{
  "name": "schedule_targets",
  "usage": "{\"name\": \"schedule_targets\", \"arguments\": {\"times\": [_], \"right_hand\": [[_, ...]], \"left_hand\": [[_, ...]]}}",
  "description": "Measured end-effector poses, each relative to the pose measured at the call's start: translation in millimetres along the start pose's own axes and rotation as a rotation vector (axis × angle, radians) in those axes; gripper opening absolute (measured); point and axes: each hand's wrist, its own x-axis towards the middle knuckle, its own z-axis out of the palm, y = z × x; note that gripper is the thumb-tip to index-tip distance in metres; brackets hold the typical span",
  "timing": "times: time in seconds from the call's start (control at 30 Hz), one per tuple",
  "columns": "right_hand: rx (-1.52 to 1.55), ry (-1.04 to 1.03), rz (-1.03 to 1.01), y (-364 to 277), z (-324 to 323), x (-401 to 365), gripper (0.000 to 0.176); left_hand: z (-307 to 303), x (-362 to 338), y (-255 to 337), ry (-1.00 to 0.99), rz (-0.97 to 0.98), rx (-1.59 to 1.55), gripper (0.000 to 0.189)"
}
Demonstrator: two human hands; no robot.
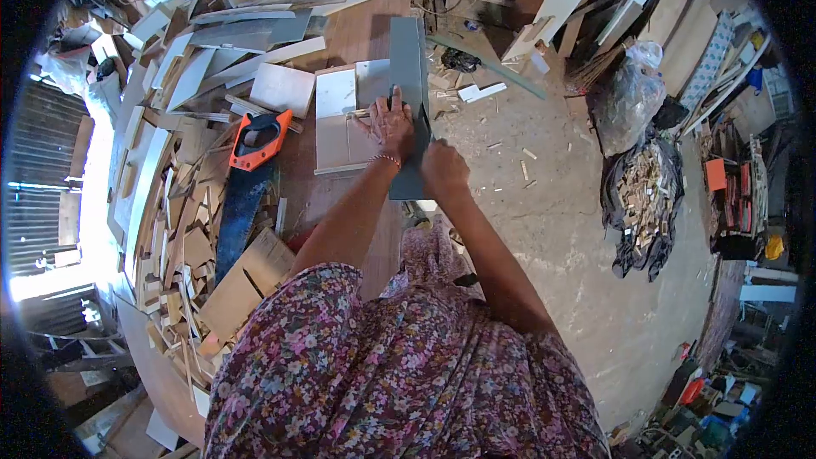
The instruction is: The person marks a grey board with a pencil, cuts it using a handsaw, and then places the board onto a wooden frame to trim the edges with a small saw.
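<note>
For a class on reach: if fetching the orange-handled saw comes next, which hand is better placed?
Probably the left hand, flat on the long grey board but nearer the saw; the right hand is farther.

Saw handle point(278, 150) orange/blk — shirt point(399, 365) floral.

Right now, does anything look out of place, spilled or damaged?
Yes, mildly: wood chips litter the floor, as if spilled, and the black bag gapes raggedly around its scraps. The board under the left hand shows no clear damage.
</note>
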Motion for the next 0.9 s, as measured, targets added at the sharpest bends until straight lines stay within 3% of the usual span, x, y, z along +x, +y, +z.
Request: {"name": "schedule_targets", "arguments": {"times": [0.17, 0.43, 0.63, 0.9], "right_hand": [[0.044, -0.002, -0.078, -7.0, 3.5, 28.9, 0.026], [0.022, 0.003, 0.031, 2.4, -4.9, -20.9, 0.027], [0.034, -0.007, -0.027, -6.2, 8.0, 27.1, 0.028], [0.032, -0.017, 0.024, -3.3, -6.2, -16.3, 0.024]], "left_hand": [[4.2, 2.2, -1.8, 0.017, -0.009, 0.012, 0.038], [13.7, 7.2, -2.5, 0.048, -0.011, 0.038, 0.036], [5.0, 6.2, 0.7, 0.008, -0.027, 0.048, 0.036], [14.8, 7.8, -2.4, 0.055, -0.017, 0.037, 0.036]]}}
